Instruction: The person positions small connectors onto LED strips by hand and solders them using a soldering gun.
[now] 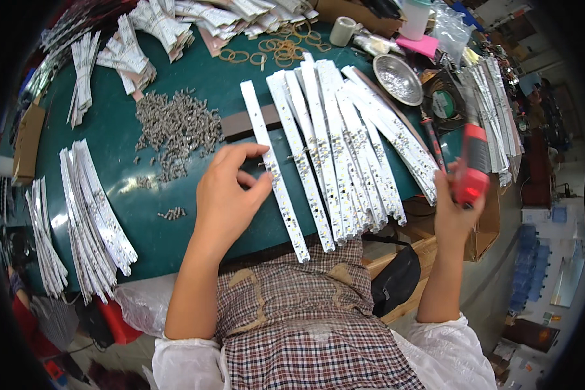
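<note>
My left hand [231, 185] has its thumb and index fingertips at the left edge of a white LED strip [283, 201], with a small metal piece at the strip's edge between them. To the right lies a fanned-out group of similar strips [335, 130], some with short metal ends sticking out. My right hand [458, 211], off to the right, is closed round a blurred red-and-black handheld tool [472, 162], its narrow end pointing up. A slim red-and-black pen-like tool [433, 143] ends near that thumb; whether the hand touches it, I cannot tell.
A heap of small metal parts [179, 127] lies on the green table [195, 237]. A dark bar [247, 125] runs beneath the strips. More strips [88, 221] lie left. Rubber bands [283, 49], a metal bowl [398, 79] and a wire spool [443, 104] sit farther back.
</note>
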{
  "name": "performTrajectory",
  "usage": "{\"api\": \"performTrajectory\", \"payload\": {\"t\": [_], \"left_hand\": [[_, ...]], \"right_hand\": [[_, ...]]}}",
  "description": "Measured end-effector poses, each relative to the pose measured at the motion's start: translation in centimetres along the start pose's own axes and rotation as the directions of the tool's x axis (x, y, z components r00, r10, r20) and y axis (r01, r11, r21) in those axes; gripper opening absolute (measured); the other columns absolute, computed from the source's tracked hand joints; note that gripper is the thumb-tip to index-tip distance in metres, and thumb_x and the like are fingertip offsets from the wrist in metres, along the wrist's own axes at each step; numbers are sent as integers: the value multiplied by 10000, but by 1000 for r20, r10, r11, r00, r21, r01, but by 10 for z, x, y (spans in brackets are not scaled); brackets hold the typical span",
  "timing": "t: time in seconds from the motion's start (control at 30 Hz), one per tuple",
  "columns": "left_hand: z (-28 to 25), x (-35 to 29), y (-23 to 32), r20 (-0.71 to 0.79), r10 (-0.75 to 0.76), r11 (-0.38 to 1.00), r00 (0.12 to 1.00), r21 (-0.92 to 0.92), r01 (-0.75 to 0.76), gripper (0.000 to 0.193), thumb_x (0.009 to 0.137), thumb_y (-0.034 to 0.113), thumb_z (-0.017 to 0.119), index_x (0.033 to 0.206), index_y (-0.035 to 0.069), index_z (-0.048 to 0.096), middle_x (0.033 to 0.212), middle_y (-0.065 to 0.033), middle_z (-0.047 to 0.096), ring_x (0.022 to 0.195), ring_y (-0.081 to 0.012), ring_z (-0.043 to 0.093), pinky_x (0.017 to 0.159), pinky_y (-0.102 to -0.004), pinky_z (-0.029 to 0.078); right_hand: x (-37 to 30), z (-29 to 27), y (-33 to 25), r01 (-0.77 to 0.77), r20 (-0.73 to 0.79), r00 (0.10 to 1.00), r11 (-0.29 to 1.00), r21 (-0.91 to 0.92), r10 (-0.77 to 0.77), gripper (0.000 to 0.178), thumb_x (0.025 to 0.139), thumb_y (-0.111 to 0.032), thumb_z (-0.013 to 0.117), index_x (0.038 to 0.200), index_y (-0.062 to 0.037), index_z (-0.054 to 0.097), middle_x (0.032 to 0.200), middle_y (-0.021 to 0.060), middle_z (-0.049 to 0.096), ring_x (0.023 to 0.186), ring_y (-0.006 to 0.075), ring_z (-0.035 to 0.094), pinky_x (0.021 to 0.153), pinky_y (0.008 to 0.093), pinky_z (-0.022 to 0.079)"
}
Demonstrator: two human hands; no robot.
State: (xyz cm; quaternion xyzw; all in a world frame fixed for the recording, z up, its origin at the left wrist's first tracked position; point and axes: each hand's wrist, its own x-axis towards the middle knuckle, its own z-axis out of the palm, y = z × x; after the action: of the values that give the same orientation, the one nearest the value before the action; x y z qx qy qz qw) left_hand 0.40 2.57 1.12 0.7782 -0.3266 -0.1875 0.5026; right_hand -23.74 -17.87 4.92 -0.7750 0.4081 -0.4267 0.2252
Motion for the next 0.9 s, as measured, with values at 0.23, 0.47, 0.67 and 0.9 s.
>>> {"api": "performTrajectory", "payload": {"t": [0.23,0.47,0.67,0.9], "left_hand": [[-1,-10,1,-20,-10,997,1000,-73,9,418,704,16,731,1097,13,590,1096,-111,565,661,-163,664,621,-268,511],[3,-8,9,5,-10,997,1000,-81,10,422,732,-70,698,1132,-45,564,1153,-132,501,738,-143,654,613,-212,530],[0,2,22,54,-42,998,998,-50,45,401,742,-38,707,1118,-27,566,1157,-141,506,722,-155,661,606,-226,535],[-10,8,40,17,-47,986,999,159,43,316,741,-6,718,1037,19,610,1055,-104,543,633,-123,627,547,-225,490]], "right_hand": [[28,43,5,366,209,929,839,-402,-305,470,640,19,701,1058,-67,502,959,144,534,836,386,582,673,437,474],[32,50,4,193,224,970,863,-468,-95,501,611,27,735,1040,-70,495,984,137,540,856,382,572,702,440,458],[46,40,-2,137,162,984,910,-392,-78,498,602,53,736,1025,-51,495,969,155,546,881,409,565,725,429,458],[58,22,-12,93,-24,994,956,-277,-104,398,668,45,695,1005,-52,508,921,135,542,847,373,572,715,395,467]]}}
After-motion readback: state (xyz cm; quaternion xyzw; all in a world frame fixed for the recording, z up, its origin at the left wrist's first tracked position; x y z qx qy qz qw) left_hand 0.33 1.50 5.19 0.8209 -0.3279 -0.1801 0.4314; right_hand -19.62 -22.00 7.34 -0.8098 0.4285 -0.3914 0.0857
